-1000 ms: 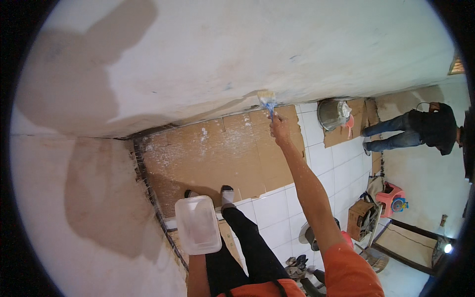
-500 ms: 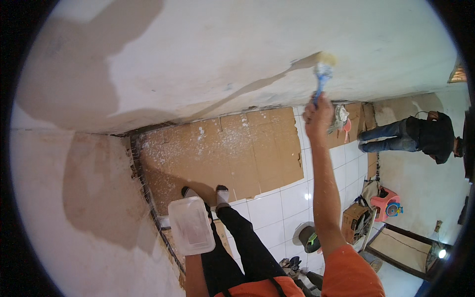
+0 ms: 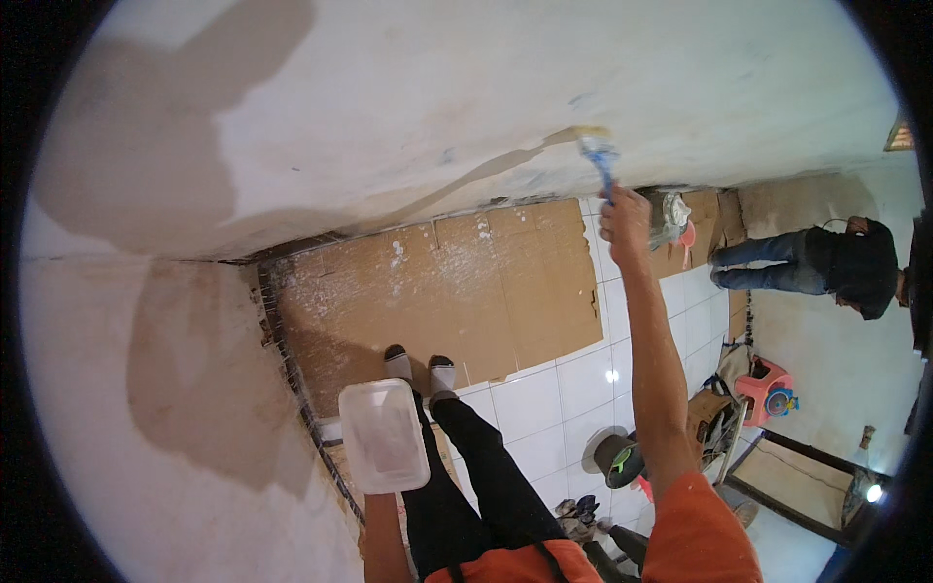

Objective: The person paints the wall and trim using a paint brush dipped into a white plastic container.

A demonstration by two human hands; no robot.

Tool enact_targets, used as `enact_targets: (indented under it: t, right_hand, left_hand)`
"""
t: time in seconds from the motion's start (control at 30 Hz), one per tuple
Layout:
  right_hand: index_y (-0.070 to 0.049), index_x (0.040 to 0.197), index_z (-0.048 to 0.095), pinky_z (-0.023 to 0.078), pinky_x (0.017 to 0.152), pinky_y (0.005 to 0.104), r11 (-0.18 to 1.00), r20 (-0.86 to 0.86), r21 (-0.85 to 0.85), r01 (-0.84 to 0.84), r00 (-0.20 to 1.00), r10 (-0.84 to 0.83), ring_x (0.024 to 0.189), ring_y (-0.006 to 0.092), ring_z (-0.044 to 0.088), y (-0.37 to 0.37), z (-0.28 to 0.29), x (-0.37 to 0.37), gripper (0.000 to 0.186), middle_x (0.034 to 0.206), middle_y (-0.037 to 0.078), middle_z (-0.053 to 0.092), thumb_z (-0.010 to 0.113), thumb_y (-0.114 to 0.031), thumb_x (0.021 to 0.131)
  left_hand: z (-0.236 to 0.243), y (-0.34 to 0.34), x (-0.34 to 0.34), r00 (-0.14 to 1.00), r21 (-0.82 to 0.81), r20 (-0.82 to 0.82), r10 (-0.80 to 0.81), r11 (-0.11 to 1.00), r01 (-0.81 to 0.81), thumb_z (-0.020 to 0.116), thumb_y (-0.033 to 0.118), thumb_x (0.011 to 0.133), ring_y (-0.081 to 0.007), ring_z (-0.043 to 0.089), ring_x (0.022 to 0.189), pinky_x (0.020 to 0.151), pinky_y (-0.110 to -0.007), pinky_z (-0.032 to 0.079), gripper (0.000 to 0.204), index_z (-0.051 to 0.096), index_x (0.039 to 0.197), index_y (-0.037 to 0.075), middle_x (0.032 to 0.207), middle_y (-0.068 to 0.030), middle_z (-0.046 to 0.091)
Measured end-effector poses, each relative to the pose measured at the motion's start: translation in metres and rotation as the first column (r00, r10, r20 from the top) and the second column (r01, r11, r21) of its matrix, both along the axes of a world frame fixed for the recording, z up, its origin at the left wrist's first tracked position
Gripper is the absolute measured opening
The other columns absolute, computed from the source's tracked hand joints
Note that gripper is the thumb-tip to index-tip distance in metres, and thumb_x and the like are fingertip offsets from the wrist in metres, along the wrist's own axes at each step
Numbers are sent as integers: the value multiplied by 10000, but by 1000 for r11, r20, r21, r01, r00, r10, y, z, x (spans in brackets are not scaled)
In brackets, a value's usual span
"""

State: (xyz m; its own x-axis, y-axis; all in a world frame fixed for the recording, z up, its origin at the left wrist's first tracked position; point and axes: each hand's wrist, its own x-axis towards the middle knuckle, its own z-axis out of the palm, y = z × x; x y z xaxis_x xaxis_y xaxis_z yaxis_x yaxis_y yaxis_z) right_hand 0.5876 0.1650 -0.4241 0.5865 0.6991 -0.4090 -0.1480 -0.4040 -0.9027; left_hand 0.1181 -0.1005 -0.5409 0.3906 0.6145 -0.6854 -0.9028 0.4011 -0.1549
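I view the work area through the head camera. The right hand (image 3: 627, 225) is raised, its fingers closed around the blue handle of a flat paintbrush (image 3: 598, 153). The brush is tilted, with its pale, yellowish bristles directed up and toward the plaster wall (image 3: 437, 78). White residue coats the ferrule area. The bristle ends lie at the point where the brush's shadow begins; I cannot tell whether they touch the plaster or stand just off it.

The left forearm (image 3: 386, 539) extends beneath a rectangular tub (image 3: 384, 437) of translucent white plastic with rounded corners and a raised rim. The tub conceals the left hand, so I cannot tell the state of its fingers. The tub is positioned above the black trousers (image 3: 481, 471), well apart from the brush.

The wall is matte and off-white, with brownish staining and small blue-grey marks. At its foot lies a creased brown cardboard sheet (image 3: 515, 301), speckled with white spatter and ragged at the right edge. It covers part of a floor of smooth, glossy white tiles (image 3: 530, 403). A pink plastic stool (image 3: 753, 391) stands farther right. A co-worker (image 3: 855, 267) in dark top and blue jeans is at the far wall.
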Motion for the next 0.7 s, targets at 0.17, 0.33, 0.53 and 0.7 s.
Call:
enact_targets:
  t: [0.17, 0.33, 0.53, 0.7]
  right_hand:
    - [-72, 914, 525, 191, 384, 222, 925, -141, 307, 221, 972, -186, 449, 40, 278, -53, 86, -19, 288, 585, -53, 337, 481, -340, 1010]
    - [-45, 920, 560, 207, 425, 222, 998, 52, 49, -33, 998, 30, 475, 51, 340, -133, 117, -73, 284, 601, -12, 436, 485, -310, 990]
    - [14, 1257, 557, 487, 611, 324, 731, 242, -482, -483, 729, 641, 652, 179, 590, -163, 147, -193, 365, 786, 137, 642, 561, -70, 902]
    - [41, 1288, 532, 482, 644, 389, 664, 280, -331, -671, 602, 748, 662, 312, 601, -166, 119, -218, 443, 789, 231, 620, 518, 3, 847]
  left_hand:
    - [-4, 39, 35, 998, 84, -51, -32, 996, 36, 583, 536, 874, -407, 543, 1114, 897, -570, 509, 766, 370, 1423, 45, 1302, -226, 502]
    - [-23, 71, 72, 995, 183, -63, -77, 979, 88, 583, 543, 861, -391, 556, 1108, 897, -546, 516, 754, 400, 1401, 49, 1285, -213, 521]
    - [-34, 90, 103, 994, 247, -85, -73, 965, 92, 583, 551, 845, -371, 571, 1101, 897, -518, 524, 741, 436, 1375, 54, 1265, -197, 545]
    - [-33, 101, 121, 992, 270, -78, -99, 956, 117, 584, 558, 832, -354, 584, 1095, 897, -494, 530, 731, 467, 1353, 59, 1248, -183, 565]
